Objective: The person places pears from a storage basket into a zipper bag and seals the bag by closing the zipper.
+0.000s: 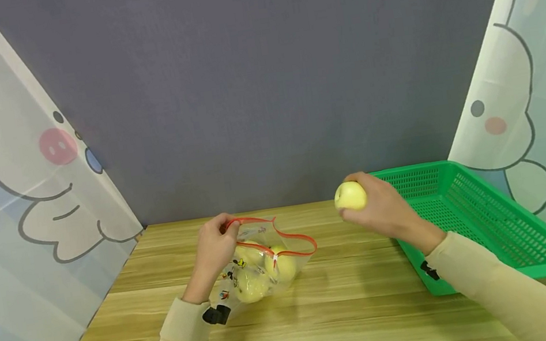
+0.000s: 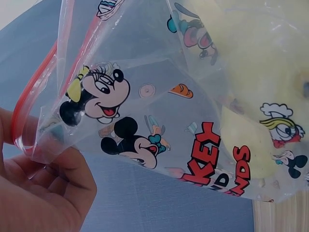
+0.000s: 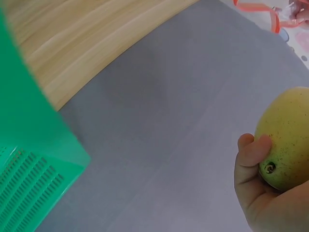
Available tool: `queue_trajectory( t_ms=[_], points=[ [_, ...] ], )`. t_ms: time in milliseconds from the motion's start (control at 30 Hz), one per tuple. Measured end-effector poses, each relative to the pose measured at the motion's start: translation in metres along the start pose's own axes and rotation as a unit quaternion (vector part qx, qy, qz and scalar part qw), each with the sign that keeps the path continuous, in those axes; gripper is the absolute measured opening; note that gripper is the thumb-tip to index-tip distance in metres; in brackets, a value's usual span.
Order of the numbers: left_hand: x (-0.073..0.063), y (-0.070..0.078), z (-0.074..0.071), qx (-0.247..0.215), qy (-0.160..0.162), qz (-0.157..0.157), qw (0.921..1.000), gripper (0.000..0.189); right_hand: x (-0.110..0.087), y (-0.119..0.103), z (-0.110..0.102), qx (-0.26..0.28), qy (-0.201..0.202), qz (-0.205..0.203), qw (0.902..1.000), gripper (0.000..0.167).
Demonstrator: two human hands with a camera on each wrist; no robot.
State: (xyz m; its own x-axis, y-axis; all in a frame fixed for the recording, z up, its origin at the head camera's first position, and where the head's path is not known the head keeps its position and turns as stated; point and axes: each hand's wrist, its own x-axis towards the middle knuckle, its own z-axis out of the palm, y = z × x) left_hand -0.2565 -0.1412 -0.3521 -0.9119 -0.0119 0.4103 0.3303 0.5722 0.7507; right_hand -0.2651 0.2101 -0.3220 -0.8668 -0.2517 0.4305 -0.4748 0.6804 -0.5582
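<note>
A clear zip bag (image 1: 258, 254) with a red zip edge and cartoon prints stands on the wooden table, its mouth spread apart. Several yellow-green apples (image 1: 251, 286) lie inside it. My left hand (image 1: 215, 248) pinches the bag's left top corner; in the left wrist view its fingers (image 2: 72, 169) curl at the red zip. In my right hand (image 1: 380, 208) is another yellow-green apple (image 1: 350, 196), held above the table between the bag and the basket. The right wrist view shows fingers and thumb around this apple (image 3: 287, 140), its stem end visible.
A green plastic basket (image 1: 510, 218) with slotted walls stands at the table's right side, partly behind my right forearm. The wooden table (image 1: 335, 313) runs back to a grey backdrop (image 1: 267, 90). Cartoon-printed curtains (image 1: 34, 186) hang at both sides.
</note>
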Motion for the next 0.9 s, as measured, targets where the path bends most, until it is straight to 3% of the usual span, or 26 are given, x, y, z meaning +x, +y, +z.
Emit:
queue_trajectory(
  t_ms=[900],
  points=[
    [0.001,-0.002,0.002,-0.002,-0.004,0.001,1.0,0.017,0.007,-0.042,0.045,0.022,0.001,-0.064,0.9977,0.057]
  ],
)
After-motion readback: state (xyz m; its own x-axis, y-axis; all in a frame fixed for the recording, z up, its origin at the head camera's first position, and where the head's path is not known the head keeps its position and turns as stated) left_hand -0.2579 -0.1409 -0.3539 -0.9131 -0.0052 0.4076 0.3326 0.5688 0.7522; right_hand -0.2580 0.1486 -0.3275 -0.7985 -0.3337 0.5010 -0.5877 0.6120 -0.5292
